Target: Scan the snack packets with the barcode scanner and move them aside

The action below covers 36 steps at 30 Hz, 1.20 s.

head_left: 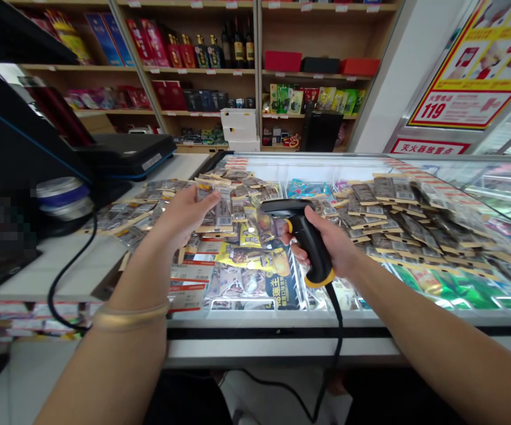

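In the middle of the head view, my right hand point(326, 239) is wrapped round the grip of a black and yellow barcode scanner point(312, 251). The scanner's head points left and its cable hangs down from the grip. To the left, my left hand point(184, 215) has its thumb over a small clear packet with dark contents point(222, 209); its other fingers are mostly hidden. The packet faces the scanner, with a gap between them. Similar packets on card strips lie in a heap point(392, 206) on the right, and more lie scattered around my left hand.
Under the packets is a glass-topped chest freezer point(246, 332) holding yellow, blue and green bags. At left stand a black screen unit, a scale point(126, 150) and a roll of tape point(63, 198). Shelves with bottles and boxes point(282, 61) line the back wall. The scanner cable loops below the edge.
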Tool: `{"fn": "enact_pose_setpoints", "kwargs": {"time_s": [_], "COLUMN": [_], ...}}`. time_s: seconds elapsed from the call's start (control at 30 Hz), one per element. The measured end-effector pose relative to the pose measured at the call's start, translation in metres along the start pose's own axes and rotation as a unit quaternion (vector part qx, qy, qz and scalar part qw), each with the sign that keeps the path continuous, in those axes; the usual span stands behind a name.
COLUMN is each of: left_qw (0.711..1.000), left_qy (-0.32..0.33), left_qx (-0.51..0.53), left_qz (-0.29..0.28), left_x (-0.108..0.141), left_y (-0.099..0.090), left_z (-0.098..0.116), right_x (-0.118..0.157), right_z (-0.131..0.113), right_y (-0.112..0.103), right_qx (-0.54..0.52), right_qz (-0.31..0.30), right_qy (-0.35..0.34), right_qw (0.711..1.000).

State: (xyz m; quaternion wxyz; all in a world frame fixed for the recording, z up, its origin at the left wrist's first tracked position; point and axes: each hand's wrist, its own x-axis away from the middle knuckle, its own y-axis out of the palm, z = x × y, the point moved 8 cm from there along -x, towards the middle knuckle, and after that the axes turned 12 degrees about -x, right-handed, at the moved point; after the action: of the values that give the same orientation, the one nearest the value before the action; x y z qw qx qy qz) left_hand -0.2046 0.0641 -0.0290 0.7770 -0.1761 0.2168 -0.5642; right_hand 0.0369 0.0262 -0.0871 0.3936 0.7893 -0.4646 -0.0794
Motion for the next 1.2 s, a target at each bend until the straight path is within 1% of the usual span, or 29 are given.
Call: {"fn": "enact_pose_setpoints", "kwargs": {"time_s": [0.07, 0.1, 0.2, 0.37, 0.6, 0.77, 0.97, 1.03, 1.1, 1.13, 1.2], "left_qw": [0.997, 0.995, 0.995, 0.994, 0.993, 0.995, 0.994, 0.995, 0.997, 0.998, 0.997], "left_qy": [-0.030, -0.044, -0.053, -0.058, -0.063, -0.061, -0.069, -0.054, -0.018, 0.009, 0.075], "left_qx": [0.067, 0.078, 0.085, 0.082, 0.092, 0.079, 0.085, 0.083, 0.071, 0.060, 0.030], "left_qz": [-0.017, -0.030, -0.030, -0.032, -0.026, -0.016, -0.017, 0.001, 0.013, 0.011, 0.005], "left_x": [0.001, 0.002, 0.003, 0.002, 0.003, 0.003, 0.003, 0.002, 0.002, 0.003, 0.008], "left_y": [0.011, 0.016, 0.020, 0.022, 0.024, 0.021, 0.021, 0.021, 0.025, 0.030, 0.043], "left_z": [-0.003, -0.004, -0.006, -0.010, -0.009, -0.007, -0.009, -0.008, 0.001, 0.009, 0.033], "right_x": [0.001, 0.001, 0.002, 0.003, 0.003, 0.002, 0.000, 0.001, 0.007, 0.012, 0.027], "right_z": [0.003, 0.005, 0.009, 0.011, 0.015, 0.016, 0.013, 0.007, -0.005, -0.013, -0.030], "right_y": [0.002, 0.003, 0.006, 0.010, 0.011, 0.007, 0.011, 0.012, 0.011, 0.010, 0.006], "right_qx": [0.010, 0.015, 0.024, 0.031, 0.041, 0.044, 0.031, 0.021, 0.011, 0.007, 0.002], "right_qz": [-0.021, -0.031, -0.052, -0.070, -0.088, -0.077, -0.074, -0.065, -0.059, -0.057, -0.054], "right_qy": [0.005, 0.008, 0.019, 0.029, 0.042, 0.045, 0.038, 0.019, -0.013, -0.032, -0.072], "right_qw": [1.000, 0.999, 0.998, 0.997, 0.994, 0.995, 0.996, 0.997, 0.998, 0.998, 0.996]}}
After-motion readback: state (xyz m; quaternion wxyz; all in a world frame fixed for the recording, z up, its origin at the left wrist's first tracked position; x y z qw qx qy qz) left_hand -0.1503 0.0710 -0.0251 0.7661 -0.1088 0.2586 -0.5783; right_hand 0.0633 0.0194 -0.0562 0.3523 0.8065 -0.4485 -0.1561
